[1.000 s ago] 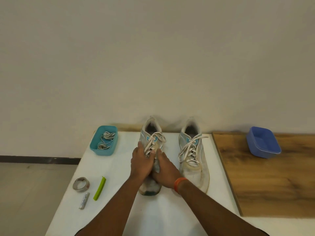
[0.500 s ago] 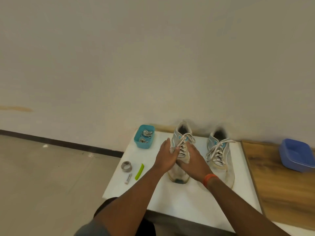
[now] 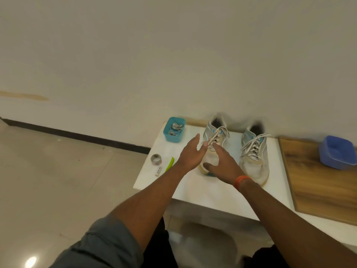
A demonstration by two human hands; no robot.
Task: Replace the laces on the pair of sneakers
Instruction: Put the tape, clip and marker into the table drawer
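Two worn white and light-blue sneakers stand side by side on a white table (image 3: 212,196), toes toward me. The left sneaker (image 3: 215,140) and the right sneaker (image 3: 255,151) both carry whitish laces. My left hand (image 3: 190,154) hovers at the left sneaker's left side, fingers straight, thumb tip by its laces. My right hand (image 3: 224,164) lies over the left sneaker's toe, fingers extended toward the laces, thumb spread. Neither hand grips anything. A teal tub (image 3: 173,129) at the table's back left holds spare laces.
On the table's left lie a tape roll (image 3: 156,159), a small white tube (image 3: 158,171) and a green stick (image 3: 170,163). A wooden board (image 3: 316,186) on the right bears a blue tub (image 3: 337,152). A wall stands behind; tiled floor lies to the left.
Both hands have let go of the left sneaker and opened, drawing slightly apart. My head has turned left and pulled back, so the table sits further right in view.
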